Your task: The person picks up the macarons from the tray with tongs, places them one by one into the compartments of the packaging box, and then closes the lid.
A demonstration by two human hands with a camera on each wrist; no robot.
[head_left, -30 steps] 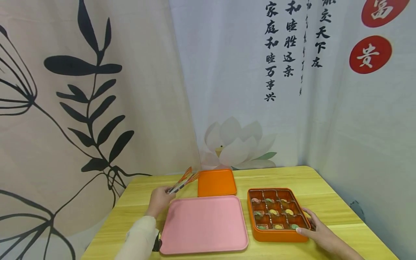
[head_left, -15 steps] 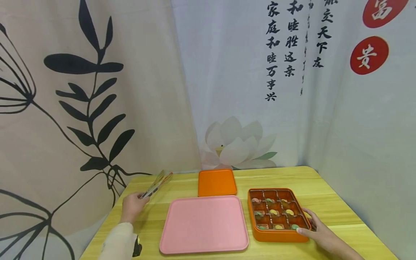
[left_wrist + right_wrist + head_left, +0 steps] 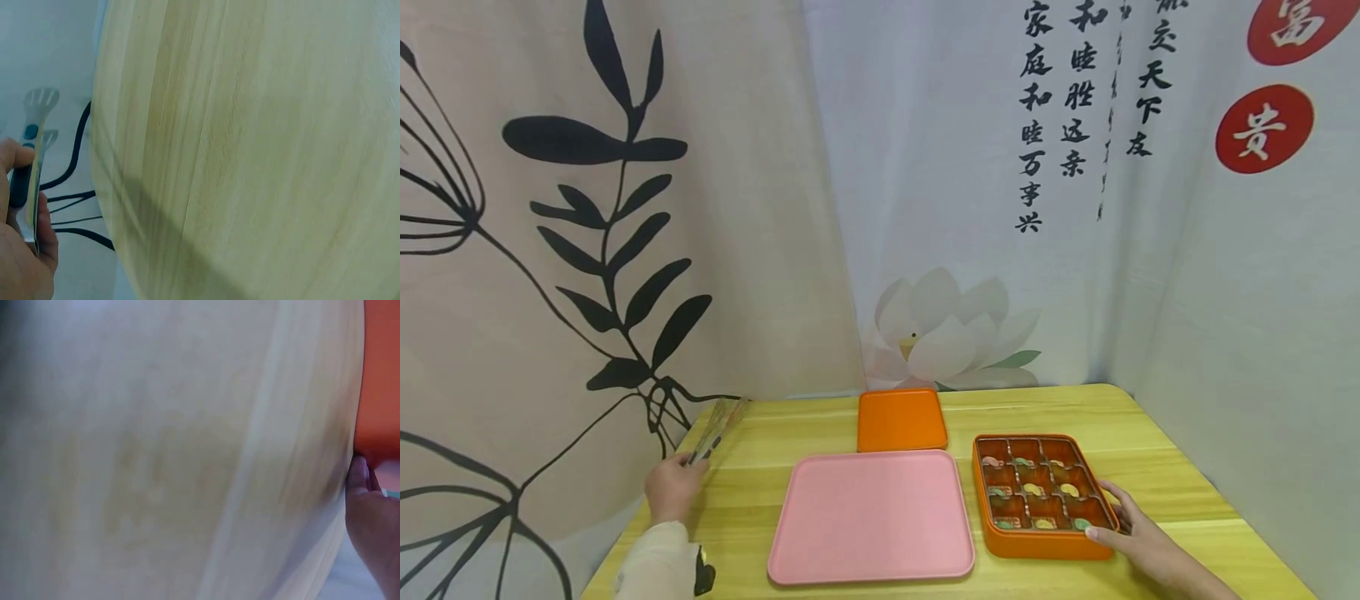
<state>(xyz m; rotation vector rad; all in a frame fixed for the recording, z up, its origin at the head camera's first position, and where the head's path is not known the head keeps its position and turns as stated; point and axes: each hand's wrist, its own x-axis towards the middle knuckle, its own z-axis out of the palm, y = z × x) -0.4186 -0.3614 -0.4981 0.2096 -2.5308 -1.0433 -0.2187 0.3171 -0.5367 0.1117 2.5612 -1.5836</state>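
In the head view, my left hand [image 3: 674,490] is at the table's left edge, gripping a pair of food tongs [image 3: 709,442] whose forked ends point up and away. The left wrist view shows the tongs [image 3: 26,187] between thumb and fingers, out past the rounded table edge. My right hand [image 3: 1133,535] holds the near right corner of an orange divided box [image 3: 1048,547], thumb at the front and fingers along its side. Small pink, green and yellow pieces lie in several of its compartments. In the right wrist view, only part of the box's orange wall [image 3: 382,375] shows beside the fingers.
A pink tray [image 3: 872,521] lies mid-table, left of the box. Behind it is a flat orange lid-like tray [image 3: 902,421]. The wood-grain table [image 3: 1037,408] ends at a hanging printed curtain [image 3: 760,208].
My left hand has moved left with the tongs, from beside the pink tray to the table's left edge. The right hand and the box stay where they were.
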